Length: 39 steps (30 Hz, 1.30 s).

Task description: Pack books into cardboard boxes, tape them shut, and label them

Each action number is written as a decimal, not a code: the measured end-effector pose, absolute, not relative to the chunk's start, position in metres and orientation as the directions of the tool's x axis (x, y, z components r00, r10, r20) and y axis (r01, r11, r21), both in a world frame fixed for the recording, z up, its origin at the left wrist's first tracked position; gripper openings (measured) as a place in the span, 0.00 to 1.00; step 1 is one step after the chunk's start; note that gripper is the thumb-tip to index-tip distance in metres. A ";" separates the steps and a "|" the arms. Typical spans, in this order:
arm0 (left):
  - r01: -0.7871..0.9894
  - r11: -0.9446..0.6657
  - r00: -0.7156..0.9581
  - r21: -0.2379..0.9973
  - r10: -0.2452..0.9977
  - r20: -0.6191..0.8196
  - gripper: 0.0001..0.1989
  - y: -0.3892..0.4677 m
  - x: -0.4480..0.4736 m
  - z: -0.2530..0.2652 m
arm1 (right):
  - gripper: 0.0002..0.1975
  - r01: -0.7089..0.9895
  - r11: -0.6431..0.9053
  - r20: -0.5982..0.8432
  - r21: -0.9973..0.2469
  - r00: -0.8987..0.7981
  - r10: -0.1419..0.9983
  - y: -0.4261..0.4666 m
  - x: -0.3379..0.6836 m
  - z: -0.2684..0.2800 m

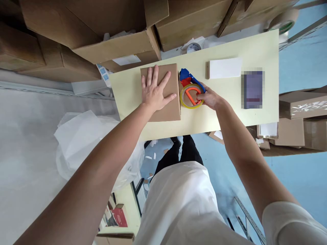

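A brown cardboard box point(166, 110) lies on the pale yellow table point(230, 114). My left hand point(155, 89) rests flat on its top with the fingers spread. In my right hand point(209, 96) is a blue and red tape dispenser point(193, 92) loaded with a roll of yellowish tape. Its blue head is close to the box's right edge; whether tape touches the box I cannot tell. To the right of the dispenser lies a flat white box point(225, 68).
Large cardboard boxes point(120, 46) stand along the table's far side, with a tape roll point(193, 47) near them. A blurred purple item point(252, 89) lies at the right. White plastic bags point(81, 143) hang left; stacked cartons point(291, 131) stand right.
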<state>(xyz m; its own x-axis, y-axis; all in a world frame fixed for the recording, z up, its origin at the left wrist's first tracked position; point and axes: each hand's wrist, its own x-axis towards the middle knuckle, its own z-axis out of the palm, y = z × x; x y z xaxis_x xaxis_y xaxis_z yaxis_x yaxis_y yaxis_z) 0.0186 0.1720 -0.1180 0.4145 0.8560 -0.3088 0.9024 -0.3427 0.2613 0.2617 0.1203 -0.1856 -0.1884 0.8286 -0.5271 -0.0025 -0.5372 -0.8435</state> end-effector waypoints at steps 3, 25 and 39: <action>0.913 -0.355 0.404 0.200 0.854 -0.328 0.46 0.169 0.018 -0.117 | 0.40 0.002 -0.545 -0.535 -0.838 -0.192 0.822 0.086 0.264 -0.185; 0.991 -0.098 0.121 0.089 0.944 -0.308 0.45 0.145 -0.023 -0.101 | 0.30 -0.183 -0.557 -0.572 -0.810 0.038 0.819 0.045 0.245 -0.188; 0.928 -0.333 0.372 0.169 0.859 -0.351 0.50 0.163 0.021 -0.114 | 0.30 -0.058 -0.647 -0.594 -0.760 -0.341 0.729 0.122 0.275 -0.178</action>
